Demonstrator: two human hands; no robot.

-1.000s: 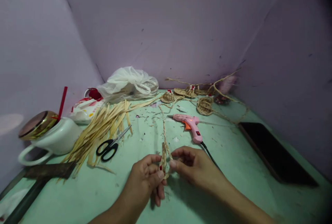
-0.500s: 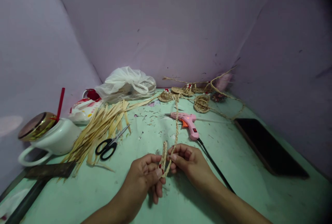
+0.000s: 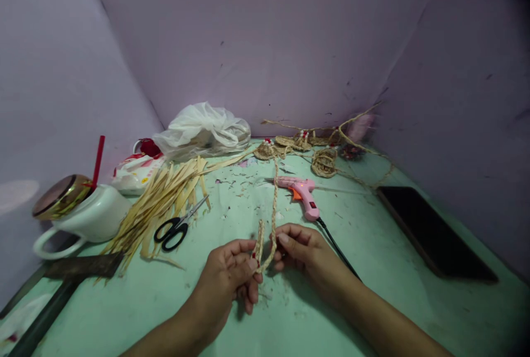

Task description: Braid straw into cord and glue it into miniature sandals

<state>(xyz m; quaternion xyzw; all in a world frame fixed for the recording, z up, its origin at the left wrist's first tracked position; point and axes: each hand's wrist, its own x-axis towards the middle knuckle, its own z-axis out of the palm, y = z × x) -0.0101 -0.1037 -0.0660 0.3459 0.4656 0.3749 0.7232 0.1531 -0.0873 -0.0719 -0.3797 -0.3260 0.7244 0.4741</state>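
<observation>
Between thumb and fingers, my left hand pinches a small folded piece of braided straw that stands upright, with red beads low on it near the thumb. From its lower end a long braided straw cord curves up and runs away over the table toward the back. Close to that curve, the fingertips of my right hand are pressed together on the cord. Just beyond my right hand lies a pink glue gun, its nozzle pointing left past the cord.
Black-handled scissors lie beside loose straw strips. A hammer, a white cup and a plastic bag are on the left and back. Beaded braided pieces lie at the back; a phone is at right.
The standing part of the cord has shifted left, with a wider bend near my right fingertips. Both hands have moved slightly up in view, keeping their pinches.
</observation>
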